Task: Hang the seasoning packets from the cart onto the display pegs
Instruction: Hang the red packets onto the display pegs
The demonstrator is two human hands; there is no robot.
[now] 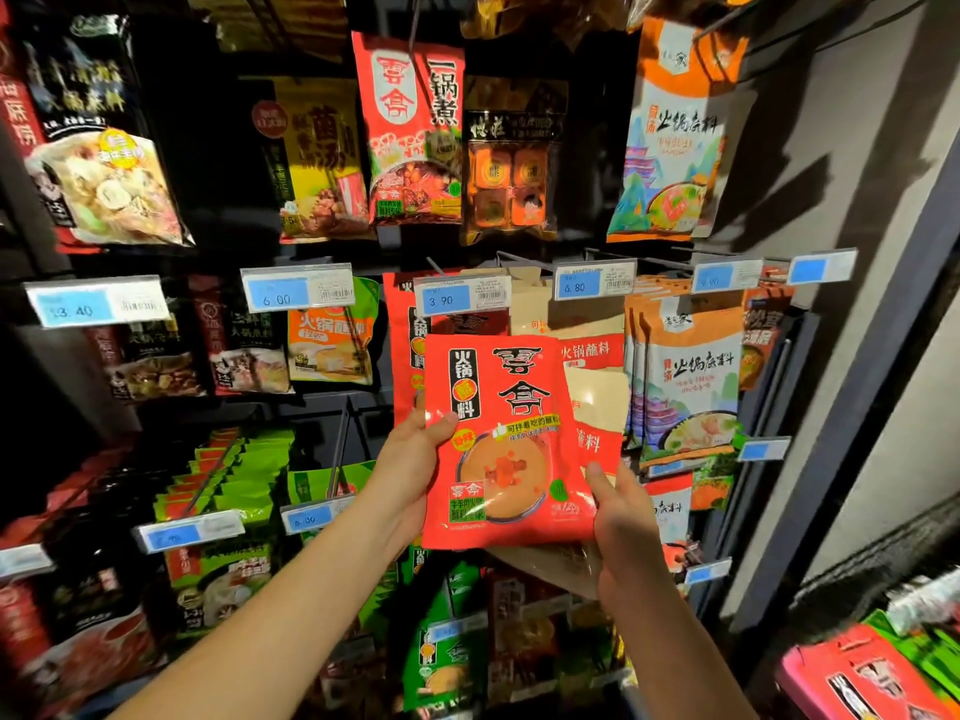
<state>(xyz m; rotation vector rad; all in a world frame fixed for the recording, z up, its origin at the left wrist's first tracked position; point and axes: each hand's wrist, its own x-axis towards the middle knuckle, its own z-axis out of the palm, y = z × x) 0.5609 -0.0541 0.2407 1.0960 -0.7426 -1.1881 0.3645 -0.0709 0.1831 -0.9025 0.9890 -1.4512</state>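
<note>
Grip of left hand [410,462] pinches red packet [498,433] at its left edge; grip of right hand [626,517] pinches its lower right corner. Packet is held just below 3.90 price tag [462,296], with hanging red packets [401,330] behind that tag.

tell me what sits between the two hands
The red seasoning packet, gripped at its sides by the left hand and right hand; seen in the head view.
</note>
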